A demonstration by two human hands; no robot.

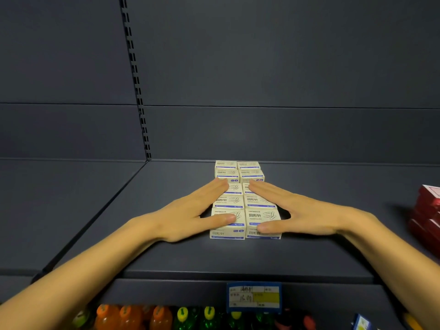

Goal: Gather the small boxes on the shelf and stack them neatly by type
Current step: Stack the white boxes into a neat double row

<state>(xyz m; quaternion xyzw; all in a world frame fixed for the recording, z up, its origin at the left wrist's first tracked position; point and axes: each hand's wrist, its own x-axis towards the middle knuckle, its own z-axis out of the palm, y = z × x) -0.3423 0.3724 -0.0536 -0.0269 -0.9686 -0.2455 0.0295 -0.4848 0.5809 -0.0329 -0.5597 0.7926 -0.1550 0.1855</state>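
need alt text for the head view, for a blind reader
A left hand and a right hand press flat against the sides of a block of small white paper clip boxes, in two rows on a dark shelf. Red boxes sit at the right edge; a price tag and drink bottles show below.

Paper-clip boxes (262,217) in front of me: cream card, blue band along each lower edge, dark lettering and a grey line drawing of clips on every top. Shelf (166,258) and back panel (262,67) are the same flat slate grey, the upright strip (135,75) carries a column of black slots, and the boxes at my far right (428,210) are red. Below I see a price tag (254,297) with a blue frame and white and yellow fields, orange bottles (123,317) with orange caps, and green bottles (207,322) with yellow caps.
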